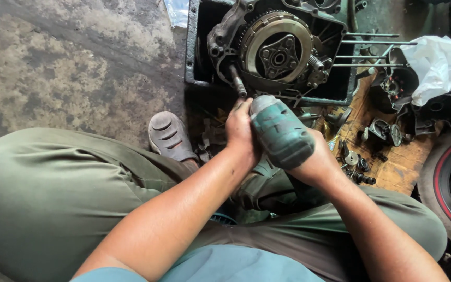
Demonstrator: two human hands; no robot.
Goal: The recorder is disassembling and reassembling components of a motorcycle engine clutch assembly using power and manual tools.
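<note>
Viewpoint: head camera, looking down past both knees to a stained concrete floor.
Tool: teal power driver, body worn and grimy, nose aimed up-frame toward the engine.
Right hand: wrapped closed around the driver's grip from below; the fingers are hidden under the tool body.
Left hand: closed against the front of the driver, just beside its nose; whether it pinches the bit or only steadies the chuck cannot be told from this angle.
Socket extension: dark metal shaft, tilted, running from the left hand up to the lower left edge of the engine case.
Engine: open crankcase sitting in a dark metal tray; side cover off.
Clutch: round, toothed outer ring, star-shaped centre plate with a hub at its middle.
Long studs: several thin rods sticking out to the right of the case, roughly parallel.
Wooden board: right of the hands, carrying small dark parts and bolts, well apart from the driver.
White plastic bag: crumpled, upper right, over more parts.
Tyre: black with a red rim stripe, right edge.
Sandal: grey, on the foot just left of the left hand.
Trousers: olive green, both legs bent.
</note>
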